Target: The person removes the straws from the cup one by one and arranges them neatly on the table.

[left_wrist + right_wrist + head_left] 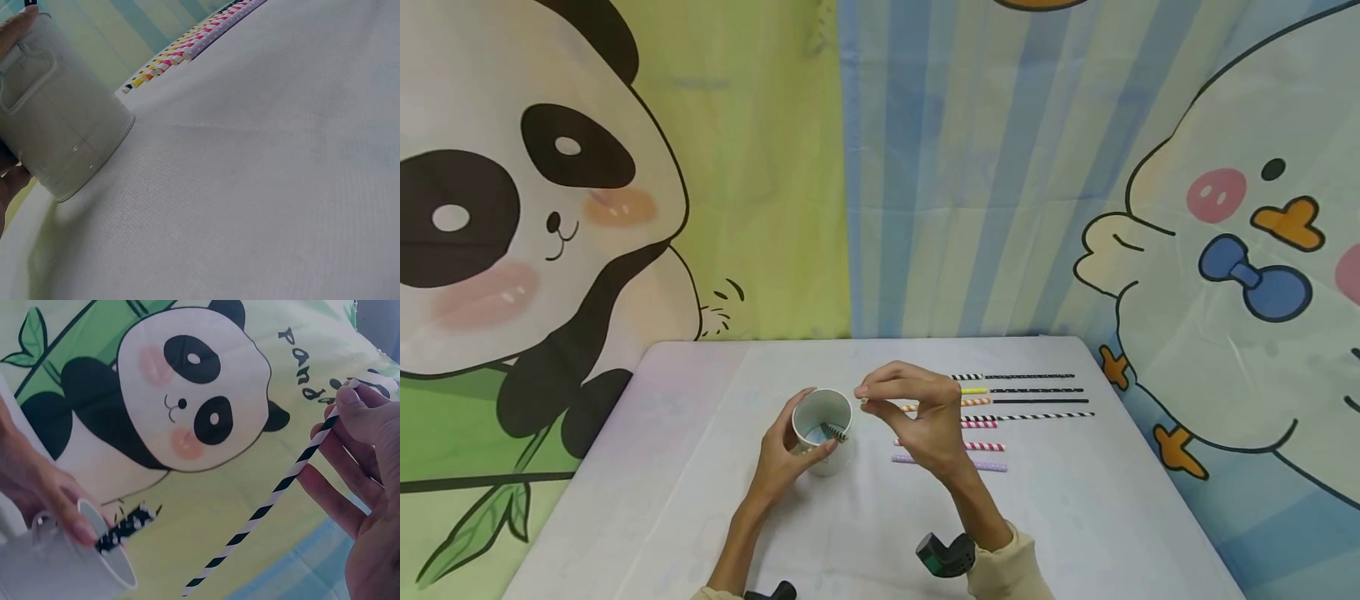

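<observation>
My left hand (pixel 778 458) grips a white cup (pixel 823 467) with a handle, which stands tilted. Its mouth shows in the head view, and in the right wrist view a black straw with white marks (pixel 128 528) pokes out past the rim. Up beside the cup, to its right, my right hand (pixel 925 412) pinches one end of a black-and-white striped paper straw (pixel 253 519) between thumb and fingertips. That straw slants down from the fingers, clear of the cup. From the head it is seen nearly end-on.
Patterned paper straws lie in rows on the white table (pixel 1120 517), right of the cup: pink-striped (pixel 985 447), purple dotted (pixel 988 467), orange-striped (pixel 976 402), yellow (pixel 974 391) and several black ones (pixel 1041 401). Behind the table hangs a cartoon panda curtain (pixel 760 167).
</observation>
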Demonstrator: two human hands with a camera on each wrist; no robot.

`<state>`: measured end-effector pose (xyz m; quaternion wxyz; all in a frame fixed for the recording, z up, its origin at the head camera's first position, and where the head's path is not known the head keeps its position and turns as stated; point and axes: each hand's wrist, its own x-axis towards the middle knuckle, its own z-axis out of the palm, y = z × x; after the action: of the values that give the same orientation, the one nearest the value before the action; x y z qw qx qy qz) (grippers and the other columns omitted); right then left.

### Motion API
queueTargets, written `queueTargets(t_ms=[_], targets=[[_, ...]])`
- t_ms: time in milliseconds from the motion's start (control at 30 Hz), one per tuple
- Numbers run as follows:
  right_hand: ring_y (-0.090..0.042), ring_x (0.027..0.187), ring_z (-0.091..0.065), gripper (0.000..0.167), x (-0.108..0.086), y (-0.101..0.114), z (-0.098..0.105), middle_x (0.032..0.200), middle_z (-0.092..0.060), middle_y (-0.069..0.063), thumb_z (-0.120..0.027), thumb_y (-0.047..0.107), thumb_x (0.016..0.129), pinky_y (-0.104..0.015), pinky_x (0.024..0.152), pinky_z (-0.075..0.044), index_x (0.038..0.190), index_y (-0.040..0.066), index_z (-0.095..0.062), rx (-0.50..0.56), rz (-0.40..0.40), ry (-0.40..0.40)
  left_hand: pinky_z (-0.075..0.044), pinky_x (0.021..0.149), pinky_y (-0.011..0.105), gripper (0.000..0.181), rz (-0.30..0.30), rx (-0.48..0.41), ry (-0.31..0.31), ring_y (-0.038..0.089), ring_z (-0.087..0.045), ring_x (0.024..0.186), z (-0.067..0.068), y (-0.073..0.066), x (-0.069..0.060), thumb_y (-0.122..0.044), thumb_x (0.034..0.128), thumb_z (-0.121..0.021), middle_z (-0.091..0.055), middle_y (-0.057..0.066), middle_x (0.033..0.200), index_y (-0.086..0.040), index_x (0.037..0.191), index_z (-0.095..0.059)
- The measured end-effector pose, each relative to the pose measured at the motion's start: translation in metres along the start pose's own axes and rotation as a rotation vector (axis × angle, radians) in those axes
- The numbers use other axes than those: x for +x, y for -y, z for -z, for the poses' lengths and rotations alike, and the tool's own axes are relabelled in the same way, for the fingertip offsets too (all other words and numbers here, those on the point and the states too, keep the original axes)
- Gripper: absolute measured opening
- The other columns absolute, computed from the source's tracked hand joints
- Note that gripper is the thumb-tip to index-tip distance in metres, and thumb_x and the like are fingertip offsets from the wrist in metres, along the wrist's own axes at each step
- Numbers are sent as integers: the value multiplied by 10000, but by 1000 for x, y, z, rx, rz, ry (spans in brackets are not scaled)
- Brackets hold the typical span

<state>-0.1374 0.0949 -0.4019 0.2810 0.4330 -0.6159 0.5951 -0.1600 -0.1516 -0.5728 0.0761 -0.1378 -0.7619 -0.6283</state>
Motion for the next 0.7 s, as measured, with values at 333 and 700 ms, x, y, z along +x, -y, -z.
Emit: queueTargets(t_ms=[333, 700], targets=[[-178, 848, -755, 359, -18, -10, 33, 910, -792, -138, -824, -236, 788, -248, 783, -634, 1008, 46, -862, -100, -33, -6, -583, 1087, 326, 929, -28, -13, 0, 436, -650, 1328, -1, 0, 1, -101, 864, -933, -626, 137, 1524, -245, 1652, -463], [-155, 819, -735, 353, -45, -25, 72, 909, -793, -113, -823, -216, 809, -186, 784, -593, 1038, 49, -863, -241, -87, 17, -575, 1098, 328, 935, -7, -12, 3, 443, -636, 1339, 0, -2, 1, -106, 862, -936, -613, 144, 1538, -255, 1653, -462]])
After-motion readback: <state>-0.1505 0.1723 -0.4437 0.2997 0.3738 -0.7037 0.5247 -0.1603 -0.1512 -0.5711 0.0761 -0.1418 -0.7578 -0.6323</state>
